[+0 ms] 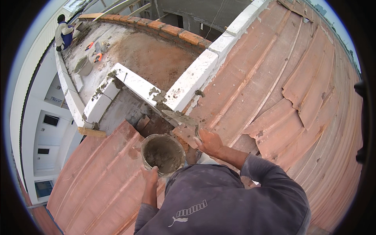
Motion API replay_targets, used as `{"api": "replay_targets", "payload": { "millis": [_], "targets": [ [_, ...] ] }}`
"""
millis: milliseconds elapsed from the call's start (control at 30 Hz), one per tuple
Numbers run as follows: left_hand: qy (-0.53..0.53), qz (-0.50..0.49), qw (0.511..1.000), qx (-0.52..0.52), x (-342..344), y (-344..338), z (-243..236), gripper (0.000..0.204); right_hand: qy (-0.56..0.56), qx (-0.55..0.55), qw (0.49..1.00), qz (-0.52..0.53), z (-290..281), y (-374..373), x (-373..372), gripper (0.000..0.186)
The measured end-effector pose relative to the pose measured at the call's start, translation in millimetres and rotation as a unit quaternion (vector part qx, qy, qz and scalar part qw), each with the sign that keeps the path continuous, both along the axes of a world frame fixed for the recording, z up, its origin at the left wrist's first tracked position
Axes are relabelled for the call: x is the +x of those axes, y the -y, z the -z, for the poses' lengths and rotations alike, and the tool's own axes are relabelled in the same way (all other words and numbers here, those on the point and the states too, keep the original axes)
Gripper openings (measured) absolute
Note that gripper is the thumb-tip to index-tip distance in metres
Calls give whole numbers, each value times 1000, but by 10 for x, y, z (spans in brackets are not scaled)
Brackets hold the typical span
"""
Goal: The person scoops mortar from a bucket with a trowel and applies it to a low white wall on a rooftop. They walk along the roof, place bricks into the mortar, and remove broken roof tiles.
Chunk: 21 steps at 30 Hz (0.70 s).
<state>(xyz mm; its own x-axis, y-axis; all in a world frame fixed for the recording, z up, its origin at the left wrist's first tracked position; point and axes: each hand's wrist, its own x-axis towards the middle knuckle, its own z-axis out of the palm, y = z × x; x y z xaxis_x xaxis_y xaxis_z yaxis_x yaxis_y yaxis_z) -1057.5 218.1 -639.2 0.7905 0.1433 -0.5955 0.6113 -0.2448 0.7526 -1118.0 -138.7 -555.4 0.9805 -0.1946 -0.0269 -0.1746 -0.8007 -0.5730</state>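
Note:
My left hand (150, 178) grips the near left rim of a round bucket (143, 153), holding it in front of my body. Grey wet mortar (162, 154) lies inside the bucket. My right hand (210, 143) is closed around the handle of a trowel (181, 118); its mortar-smeared blade points left. The blade is close to the corner where two rows of white blocks (192, 84) meet, and I cannot tell whether it touches them. Mortar is smeared on that corner and on the end of the white block (135, 83) to its left.
Red corrugated roof sheets (243, 94), torn at the right (293, 117), slope on both sides. A curved brick row (170, 30) edges the far slab. There, another person (64, 33) crouches near a mortar bucket (83, 66) and orange-handled tools (98, 57). At left the building drops away.

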Motion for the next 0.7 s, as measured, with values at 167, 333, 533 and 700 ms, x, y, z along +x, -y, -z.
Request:
{"api": "replay_targets", "payload": {
  "millis": [167,333,533,700],
  "targets": [
    [50,66,996,-27,-47,525,-238,58,-228,-46,955,-184,136,-106,-329,27],
    [122,202,969,79,-262,918,-715,54,-222,-59,971,-71,245,-219,-226,27],
    [119,281,939,162,-333,1088,-1099,60,-247,-125,915,-293,32,-191,-333,25],
    [180,301,921,168,-554,1118,-1154,66,-278,-132,939,-154,255,127,-194,30]
  ]
}}
